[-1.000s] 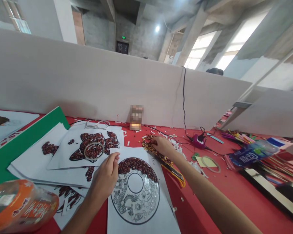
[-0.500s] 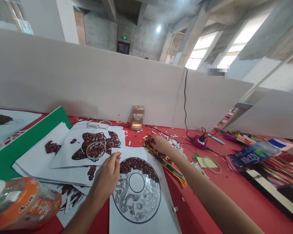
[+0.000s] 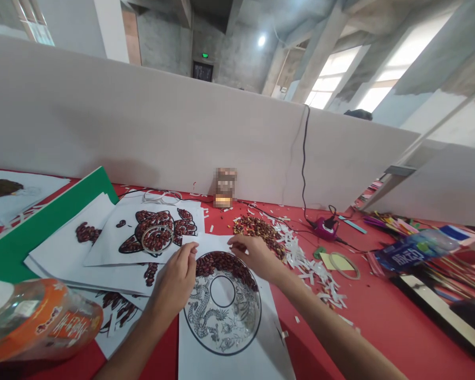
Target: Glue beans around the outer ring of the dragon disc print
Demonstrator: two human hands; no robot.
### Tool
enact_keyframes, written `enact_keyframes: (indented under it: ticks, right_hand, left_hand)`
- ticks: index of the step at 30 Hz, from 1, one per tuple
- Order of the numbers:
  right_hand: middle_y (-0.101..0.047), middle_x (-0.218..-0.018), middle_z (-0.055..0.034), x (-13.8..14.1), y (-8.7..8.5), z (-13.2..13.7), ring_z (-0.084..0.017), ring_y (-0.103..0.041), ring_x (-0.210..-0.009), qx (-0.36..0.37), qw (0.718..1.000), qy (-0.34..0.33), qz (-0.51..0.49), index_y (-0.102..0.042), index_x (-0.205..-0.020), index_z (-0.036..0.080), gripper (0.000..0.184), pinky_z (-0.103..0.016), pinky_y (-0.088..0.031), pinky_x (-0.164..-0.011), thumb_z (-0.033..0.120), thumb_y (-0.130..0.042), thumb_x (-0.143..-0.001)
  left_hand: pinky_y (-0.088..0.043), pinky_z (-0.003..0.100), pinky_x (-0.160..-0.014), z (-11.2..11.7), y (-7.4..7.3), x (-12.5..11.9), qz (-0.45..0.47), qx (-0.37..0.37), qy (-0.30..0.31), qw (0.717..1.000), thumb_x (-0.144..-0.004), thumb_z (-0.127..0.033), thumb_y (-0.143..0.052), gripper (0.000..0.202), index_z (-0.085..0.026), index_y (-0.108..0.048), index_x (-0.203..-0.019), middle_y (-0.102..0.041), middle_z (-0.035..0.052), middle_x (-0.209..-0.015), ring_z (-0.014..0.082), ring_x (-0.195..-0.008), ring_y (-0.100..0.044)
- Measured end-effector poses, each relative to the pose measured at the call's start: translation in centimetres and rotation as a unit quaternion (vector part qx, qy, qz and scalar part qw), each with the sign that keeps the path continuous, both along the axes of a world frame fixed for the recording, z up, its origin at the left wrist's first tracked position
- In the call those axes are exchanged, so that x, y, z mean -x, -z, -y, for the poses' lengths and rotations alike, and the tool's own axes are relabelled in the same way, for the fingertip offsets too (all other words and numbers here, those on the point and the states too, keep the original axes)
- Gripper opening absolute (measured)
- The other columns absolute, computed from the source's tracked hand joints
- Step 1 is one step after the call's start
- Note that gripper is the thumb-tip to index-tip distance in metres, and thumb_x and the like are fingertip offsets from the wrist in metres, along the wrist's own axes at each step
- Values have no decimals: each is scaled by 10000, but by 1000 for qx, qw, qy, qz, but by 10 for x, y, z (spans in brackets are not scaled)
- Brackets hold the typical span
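A sheet of white paper (image 3: 237,367) with a printed ring design (image 3: 206,316) lies before me. Dark red beans (image 3: 225,262) cover the upper part of the ring; the lower part shows a line-drawn dragon. My left hand (image 3: 177,274) rests at the ring's left edge, its fingers curled and pressed together; whatever they hold is hidden. Over the upper right of the ring is my right hand (image 3: 257,257), thumb and fingers pinched above the sheet's top edge. Anything in that pinch is too small to name. Behind it spreads a pile of mixed beans and kernels (image 3: 257,227).
Bean-covered drawings (image 3: 114,248) and a green board (image 3: 8,264) lie left, with an orange-labelled jar (image 3: 51,322) in front. White paper scraps (image 3: 312,269), a purple power adapter (image 3: 326,227), a tape ring (image 3: 346,265) and a blue-labelled bottle (image 3: 415,248) are right.
My right hand has come from the bean pile back toward me, over the ring's upper edge. The yellow cutter knife beside the pile no longer shows. My left hand stays nearly in place.
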State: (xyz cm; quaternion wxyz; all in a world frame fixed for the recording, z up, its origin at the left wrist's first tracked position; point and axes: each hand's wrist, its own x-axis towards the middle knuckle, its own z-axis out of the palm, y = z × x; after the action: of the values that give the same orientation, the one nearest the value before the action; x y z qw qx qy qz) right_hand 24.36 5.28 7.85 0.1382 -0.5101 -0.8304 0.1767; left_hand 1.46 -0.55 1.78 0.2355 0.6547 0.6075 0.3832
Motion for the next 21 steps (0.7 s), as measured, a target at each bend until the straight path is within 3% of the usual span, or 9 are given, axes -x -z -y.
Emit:
enact_keyframes:
  ticks: [3, 6, 12, 21]
  right_hand:
    - [-765, -936, -12, 15, 4, 27, -152, -686, -841, 14, 998, -25, -61, -741, -977, 210, 239, -243, -480, -790, 81, -561, -888]
    - [-745, -874, 2, 24, 7, 42, -138, -665, -779, 14, 999, -15, -48, -736, -914, 211, 206, -227, -461, -723, 73, -586, -886]
    - [-710, -939, -9, 31, 14, 47, -144, -649, -845, -33, 998, -23, 39, -726, -902, 217, 129, -245, -431, -749, 118, -643, -906]
    - [-679, -918, -13, 37, 18, 52, -136, -634, -849, -46, 998, -24, 39, -699, -821, 196, 174, -237, -432, -763, 84, -608, -918]
  left_hand:
    - [-511, 404, -969, 0, -1, 0, -4, 5, -1, 1000, -1025, -276, -329, 316, -224, -567, -1226, -689, 98, -1228, 240, -1146, -652]
    - [-511, 399, -973, 0, 0, 0, -4, -3, 0, 1000, -1026, -282, -326, 319, -224, -568, -1226, -693, 98, -1216, 235, -1142, -655]
    - [-521, 395, -951, 0, 2, 0, -9, -7, 3, 1000, -1020, -271, -330, 322, -224, -571, -1228, -695, 96, -1210, 238, -1133, -656]
    - [-511, 393, -956, 0, 1, 0, -12, 3, 1, 1000, -1026, -281, -315, 326, -228, -558, -1237, -682, 94, -1235, 241, -1147, -646]
